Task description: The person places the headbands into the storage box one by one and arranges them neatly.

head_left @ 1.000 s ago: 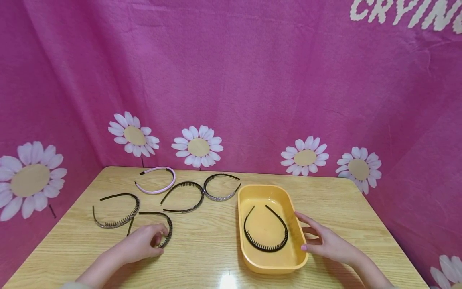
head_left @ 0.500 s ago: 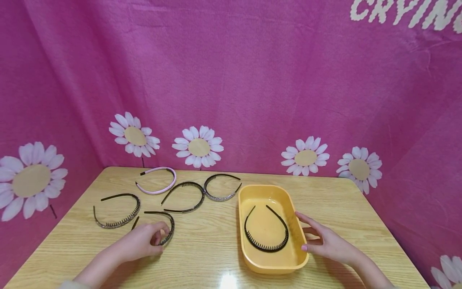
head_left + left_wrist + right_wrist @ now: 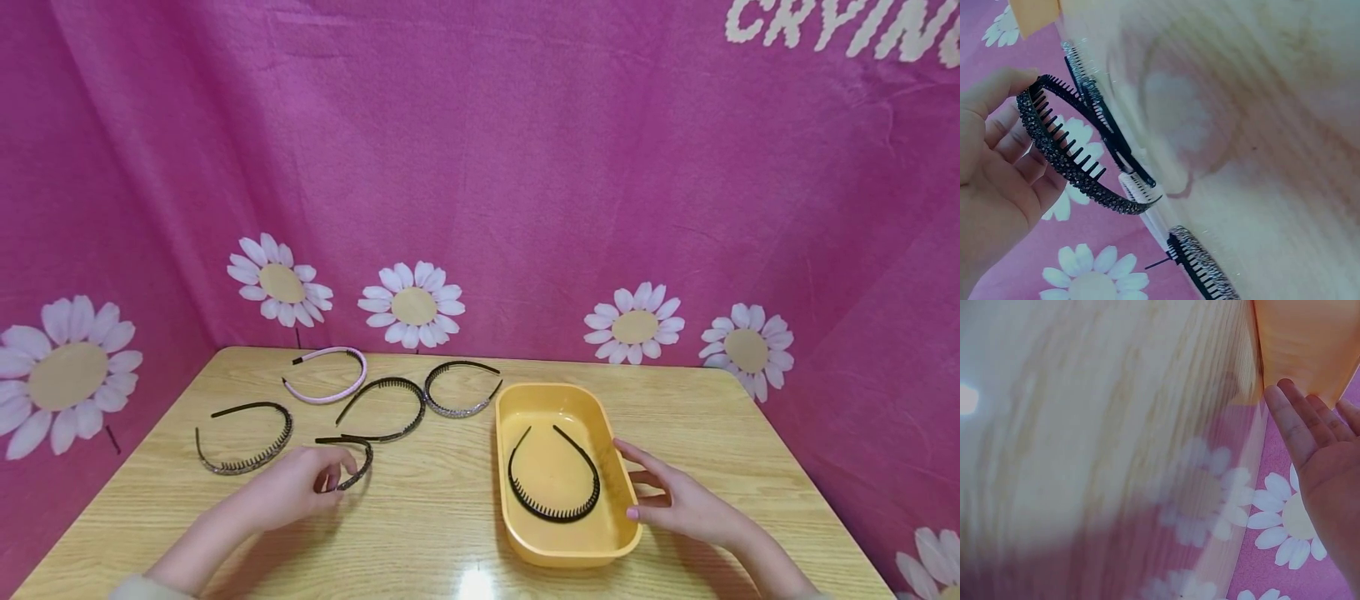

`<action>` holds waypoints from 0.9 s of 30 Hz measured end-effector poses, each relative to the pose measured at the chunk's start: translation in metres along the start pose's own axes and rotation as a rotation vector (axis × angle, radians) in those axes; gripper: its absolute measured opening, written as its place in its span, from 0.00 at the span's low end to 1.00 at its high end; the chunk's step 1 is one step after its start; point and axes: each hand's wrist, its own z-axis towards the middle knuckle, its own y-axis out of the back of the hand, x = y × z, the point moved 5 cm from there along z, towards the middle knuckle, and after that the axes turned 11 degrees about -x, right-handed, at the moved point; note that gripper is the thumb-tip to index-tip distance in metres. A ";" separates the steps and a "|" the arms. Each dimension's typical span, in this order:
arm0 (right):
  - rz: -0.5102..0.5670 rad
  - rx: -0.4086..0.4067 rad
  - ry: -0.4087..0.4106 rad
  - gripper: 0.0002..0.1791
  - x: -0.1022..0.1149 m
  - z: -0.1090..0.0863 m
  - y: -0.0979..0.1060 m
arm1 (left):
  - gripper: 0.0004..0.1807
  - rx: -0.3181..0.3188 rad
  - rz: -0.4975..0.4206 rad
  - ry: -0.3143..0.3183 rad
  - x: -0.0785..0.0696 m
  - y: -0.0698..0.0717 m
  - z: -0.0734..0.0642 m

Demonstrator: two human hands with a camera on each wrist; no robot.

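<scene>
My left hand [image 3: 292, 492] pinches a black toothed headband [image 3: 365, 471] with dark glittering stones, raised a little off the table. In the left wrist view the headband [image 3: 1063, 164] hangs from the thumb and fingertips, its teeth facing inward. My right hand [image 3: 686, 504] rests its fingertips and thumb against the right side of a yellow plastic tub [image 3: 570, 560]. Its fingers look nearly straight in the right wrist view, touching the tub's wall [image 3: 1310, 344]. Inside the tub lies a plain black toothed headband [image 3: 553, 516].
More headbands lie on the wooden table [image 3: 435, 517]: a lilac one [image 3: 360, 379] at the back, a black one [image 3: 421, 408], one with silvery glitter [image 3: 457, 412] by the tub, and a dark glittery one [image 3: 288, 427] at left. A pink flowered cloth [image 3: 480, 183] hangs behind.
The left hand has lifted the dark glittery headband and shifted it slightly away and to the right. My right hand and the tub have stayed put.
</scene>
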 end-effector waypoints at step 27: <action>0.007 -0.004 0.028 0.43 0.005 -0.001 0.001 | 0.11 -0.169 0.078 -0.050 -0.023 0.033 0.019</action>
